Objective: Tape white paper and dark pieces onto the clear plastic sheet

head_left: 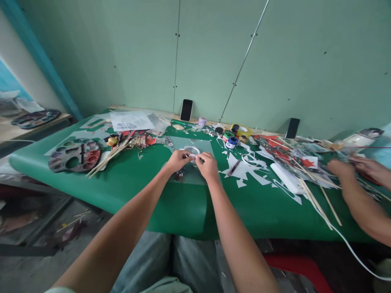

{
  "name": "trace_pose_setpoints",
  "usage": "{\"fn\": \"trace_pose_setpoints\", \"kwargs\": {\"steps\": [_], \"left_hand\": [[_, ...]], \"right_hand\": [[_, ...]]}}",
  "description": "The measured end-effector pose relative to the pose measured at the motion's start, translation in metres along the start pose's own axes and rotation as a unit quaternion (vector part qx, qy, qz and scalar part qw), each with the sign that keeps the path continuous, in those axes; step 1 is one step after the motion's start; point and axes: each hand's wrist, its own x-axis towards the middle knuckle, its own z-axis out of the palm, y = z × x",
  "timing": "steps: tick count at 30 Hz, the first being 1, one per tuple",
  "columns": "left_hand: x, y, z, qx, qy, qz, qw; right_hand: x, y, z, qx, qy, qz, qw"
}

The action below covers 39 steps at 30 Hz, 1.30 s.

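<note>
Green table (137, 191) against pale wall | left hand (177, 160) and right hand (208, 166) pinch clear tape roll (192, 150) mid-table | judged light, thin, sticky; best held by rim.

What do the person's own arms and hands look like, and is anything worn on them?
Both forearms are bare: no sleeves, gloves, watch or bracelets show. The left hand and right hand appear ringless, though the fingers are small in the view. A pale green garment edge shows at the bottom, with grey-blue trousers below.
</note>
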Motion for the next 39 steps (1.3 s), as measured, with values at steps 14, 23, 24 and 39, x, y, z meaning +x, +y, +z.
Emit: {"fn": "trace_pose_setpoints", "kwargs": {"steps": [14, 23, 24, 39], "left_hand": [[0.0009, -0.0014, -0.0002, 0.004, -0.007, 0.004, 1.000], [0.0019, -0.0052, 0.0008, -0.005, -0.012, 0.008, 1.000], [0.0018, -0.0052, 0.0007, -0.005, -0.013, 0.008, 1.000], [0.0022, -0.0049, -0.0008, -0.065, -0.014, -0.011, 0.998]], "right_hand": [[0.0005, -0.0015, -0.0038, 0.018, -0.006, 0.001, 1.000], [0.0009, -0.0017, -0.0036, 0.022, -0.003, 0.014, 1.000], [0.0010, -0.0017, -0.0038, 0.024, -0.004, 0.013, 1.000], [0.0019, -0.0014, -0.0041, 0.071, 0.000, 0.029, 0.997]]}}
